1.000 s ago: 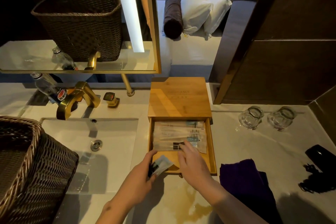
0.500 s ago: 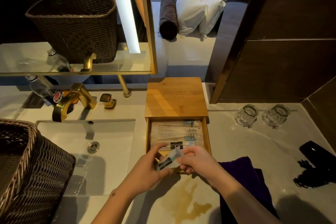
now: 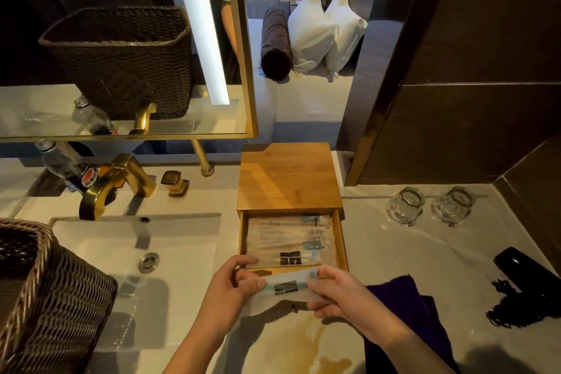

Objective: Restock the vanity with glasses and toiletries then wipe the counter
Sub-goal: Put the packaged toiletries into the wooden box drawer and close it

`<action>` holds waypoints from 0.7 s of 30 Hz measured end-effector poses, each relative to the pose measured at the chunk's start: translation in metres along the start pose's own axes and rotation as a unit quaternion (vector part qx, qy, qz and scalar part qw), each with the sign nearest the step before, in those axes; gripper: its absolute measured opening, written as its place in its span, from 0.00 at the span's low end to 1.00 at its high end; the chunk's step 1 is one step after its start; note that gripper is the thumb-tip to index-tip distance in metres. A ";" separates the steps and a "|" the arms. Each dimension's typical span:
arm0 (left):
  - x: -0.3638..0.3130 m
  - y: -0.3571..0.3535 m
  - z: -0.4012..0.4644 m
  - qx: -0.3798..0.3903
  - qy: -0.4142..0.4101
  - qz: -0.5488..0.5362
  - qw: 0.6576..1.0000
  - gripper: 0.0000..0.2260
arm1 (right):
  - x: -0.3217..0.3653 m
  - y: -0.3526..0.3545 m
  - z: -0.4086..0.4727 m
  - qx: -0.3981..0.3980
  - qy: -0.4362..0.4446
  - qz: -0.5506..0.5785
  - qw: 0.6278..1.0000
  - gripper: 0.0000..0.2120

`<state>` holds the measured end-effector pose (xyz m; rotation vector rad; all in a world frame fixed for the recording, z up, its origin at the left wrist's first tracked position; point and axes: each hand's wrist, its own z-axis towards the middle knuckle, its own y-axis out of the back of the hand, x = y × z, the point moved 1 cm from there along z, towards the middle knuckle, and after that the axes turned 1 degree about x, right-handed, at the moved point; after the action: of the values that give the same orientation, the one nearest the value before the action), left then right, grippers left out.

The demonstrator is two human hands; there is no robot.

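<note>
A wooden box [image 3: 288, 179] stands on the pale counter [image 3: 394, 267], its drawer [image 3: 342, 240] pulled out toward me and lined with several flat toiletry packets [image 3: 285, 240]. Over the drawer's front edge, my left hand [image 3: 230, 288] and my right hand [image 3: 337, 291] pinch the two ends of one clear toiletry packet [image 3: 285, 285], held flat and crosswise. Two glasses [image 3: 405, 205] [image 3: 452, 205] sit upside down at the back right. A purple cloth [image 3: 403, 310] lies by my right wrist. A brown stain [image 3: 315, 340] marks the counter below the drawer.
The sink basin [image 3: 121, 252] with a gold tap [image 3: 115, 182] and a water bottle [image 3: 65, 165] fills the left. A dark wicker basket [image 3: 39, 297] stands at the near left. A black hairdryer with coiled cord [image 3: 522, 282] lies at the right. A mirror [image 3: 121, 55] hangs behind.
Both hands drew back from inside the drawer to its front edge. The packet, first bunched in my left hand, is now spread flat between both hands.
</note>
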<state>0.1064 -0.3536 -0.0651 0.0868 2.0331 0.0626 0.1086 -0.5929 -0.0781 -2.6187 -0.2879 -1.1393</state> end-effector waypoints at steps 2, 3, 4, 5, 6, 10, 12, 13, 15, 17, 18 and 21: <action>-0.005 -0.005 0.005 0.010 -0.020 0.002 1.000 0.13 | 0.001 0.002 0.002 -0.001 -0.006 -0.007 1.000 0.16; -0.006 -0.007 0.007 0.012 -0.029 0.005 1.000 0.13 | 0.002 0.001 0.003 -0.005 -0.010 -0.022 1.000 0.16; -0.008 -0.009 0.010 0.009 -0.036 0.009 0.999 0.14 | 0.003 0.001 0.004 -0.013 -0.010 -0.039 0.999 0.18; -0.008 -0.011 0.012 0.001 -0.041 0.013 0.999 0.14 | 0.003 0.001 0.006 -0.023 -0.007 -0.051 0.998 0.20; -0.009 -0.013 0.014 -0.009 -0.044 0.015 0.999 0.13 | 0.002 0.002 0.007 -0.031 0.004 -0.059 0.998 0.21; -0.012 -0.016 0.017 -0.047 -0.048 0.007 0.998 0.12 | 0.004 0.000 0.010 -0.056 0.051 -0.098 0.992 0.15; -0.012 -0.013 0.016 -0.045 -0.043 0.005 0.998 0.14 | 0.004 0.000 0.016 -0.075 0.068 -0.090 0.991 0.13; -0.011 -0.009 0.016 -0.035 -0.039 0.004 0.999 0.16 | 0.005 0.000 0.019 -0.078 0.067 -0.073 0.992 0.13; -0.004 -0.001 0.018 0.003 -0.013 -0.012 1.000 0.22 | 0.007 -0.001 0.025 -0.073 0.054 -0.033 0.995 0.12; 0.003 0.005 0.020 0.032 0.019 -0.020 0.999 0.28 | 0.008 -0.001 0.032 -0.068 0.044 -0.023 0.996 0.10; 0.006 0.007 0.022 0.033 0.025 -0.015 0.999 0.29 | 0.009 -0.002 0.034 -0.064 0.045 -0.027 0.997 0.10; 0.014 0.012 0.028 -0.017 0.006 0.039 0.999 0.26 | 0.009 -0.005 0.040 -0.064 0.050 -0.064 0.995 0.11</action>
<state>0.1254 -0.3406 -0.0888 0.1444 2.0398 0.1461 0.1409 -0.5744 -0.0966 -2.6755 -0.3778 -1.3683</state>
